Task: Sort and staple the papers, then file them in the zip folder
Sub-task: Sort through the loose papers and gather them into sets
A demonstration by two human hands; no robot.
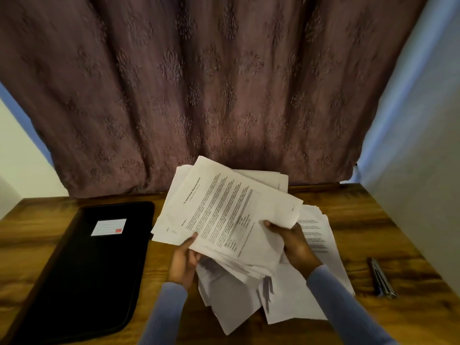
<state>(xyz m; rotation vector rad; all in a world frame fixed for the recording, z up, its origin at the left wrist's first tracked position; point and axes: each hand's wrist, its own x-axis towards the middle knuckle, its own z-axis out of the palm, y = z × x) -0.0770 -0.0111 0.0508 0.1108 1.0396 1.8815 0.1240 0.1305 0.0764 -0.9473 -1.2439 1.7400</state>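
A messy bundle of printed white papers (224, 207) is lifted above the wooden table (373, 220), its top sheet showing a bold title. My left hand (184, 262) grips the bundle's near left edge, thumb on top. My right hand (296, 242) holds the right side, thumb pressing a curled corner. More loose sheets (298, 302) lie on the table under and to the right of the bundle. A black zip folder (94, 265) with a small white label lies flat and zipped at the left. A dark stapler (380, 277) rests on the table at the right.
A purple patterned curtain (224, 83) hangs right behind the table's far edge. Pale walls (423, 145) close in on both sides. Bare wood shows between the folder and the papers and around the stapler.
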